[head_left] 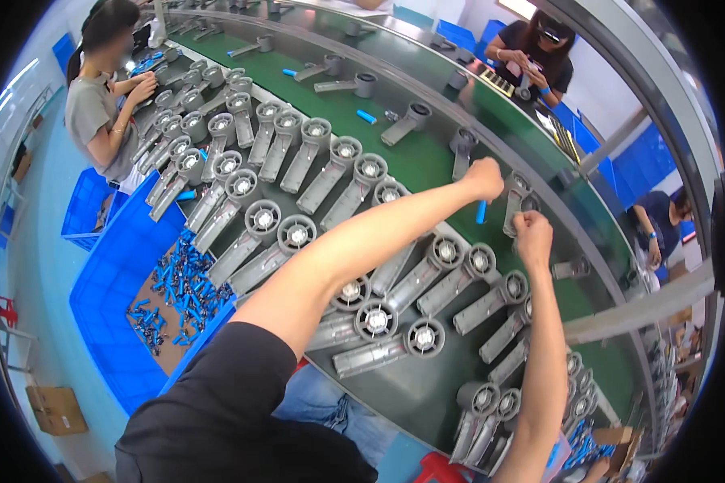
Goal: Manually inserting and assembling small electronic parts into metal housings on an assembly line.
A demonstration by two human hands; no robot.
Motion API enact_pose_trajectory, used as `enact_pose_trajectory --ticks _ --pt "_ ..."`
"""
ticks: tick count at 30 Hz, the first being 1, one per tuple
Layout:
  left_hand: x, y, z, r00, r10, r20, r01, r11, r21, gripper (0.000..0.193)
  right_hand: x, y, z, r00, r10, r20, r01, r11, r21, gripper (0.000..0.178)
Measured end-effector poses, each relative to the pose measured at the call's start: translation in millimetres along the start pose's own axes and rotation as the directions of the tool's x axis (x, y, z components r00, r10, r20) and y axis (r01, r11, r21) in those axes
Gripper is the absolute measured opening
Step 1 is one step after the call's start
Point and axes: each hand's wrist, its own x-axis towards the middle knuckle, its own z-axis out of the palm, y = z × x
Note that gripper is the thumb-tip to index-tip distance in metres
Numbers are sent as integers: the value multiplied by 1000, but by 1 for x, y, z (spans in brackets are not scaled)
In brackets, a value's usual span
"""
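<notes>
My left hand [483, 179] is stretched out over the green conveyor belt, its fingers closed; whatever they hold is hidden. Just beneath it a blue battery cylinder [481, 212] shows against the belt. My right hand [532, 235] is closed beside the handle end of a grey handheld fan housing [517, 193]; its fingertips overlap the handle, and I cannot see what is pinched. Another grey fan housing [462, 148] lies on the belt beyond my left hand. Below my left forearm, several grey fan housings with round fan heads [445, 252] cover the worktable.
A blue crate [109, 322] holding many blue batteries with wires stands at the left. The green conveyor belt [435, 181] carries scattered housings and batteries. A metal bar [636, 304] crosses at the right. Co-workers sit at the far left [105, 105], across the belt [536, 60] and at right [656, 225].
</notes>
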Motion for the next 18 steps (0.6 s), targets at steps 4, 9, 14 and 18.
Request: enact_pose_trajectory --ticks 4,9,14,18 --pt "28 -11 -39 881 421 -214 -227 775 590 15 18 31 34 1000 23 -18 -25 995 -96 30" --pt "73 -84 -230 785 441 -434 227 447 865 28 16 14 32 998 58 38 -43 946 -322 32" --pt "61 -174 -338 915 -47 -400 390 343 854 55 -8 -36 -14 979 28 201 47 932 -359 31" --pt "48 -191 -352 947 68 -313 270 359 894 37 -58 -61 -63 973 24 231 57 939 -338 31"
